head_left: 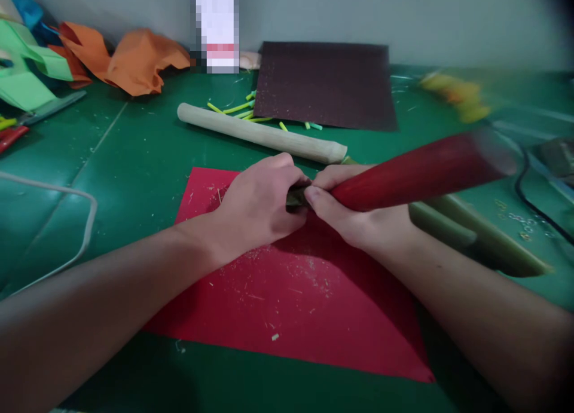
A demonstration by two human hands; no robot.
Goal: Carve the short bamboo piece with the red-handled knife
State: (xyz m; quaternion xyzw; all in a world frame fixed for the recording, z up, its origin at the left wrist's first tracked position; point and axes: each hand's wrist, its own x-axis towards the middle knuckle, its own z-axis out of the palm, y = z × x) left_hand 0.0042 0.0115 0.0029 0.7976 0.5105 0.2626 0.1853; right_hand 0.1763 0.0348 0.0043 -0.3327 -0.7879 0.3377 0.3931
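Both my hands meet over a red sheet strewn with pale shavings. My right hand is closed around the near end of a thick red rod, whose blurred pale end points to the upper right. Just left of it, my left hand is curled closed on a short dark greenish piece, mostly hidden by the fingers. Whether that piece joins the red rod, I cannot tell. Beyond the hands, a pale peeled stick lies on the green table.
Green bamboo pieces lie under my right forearm. Behind are a dark brown sheet, yellow-green tube bits and orange crumpled paper. A white cord curves at left, a black cord at right.
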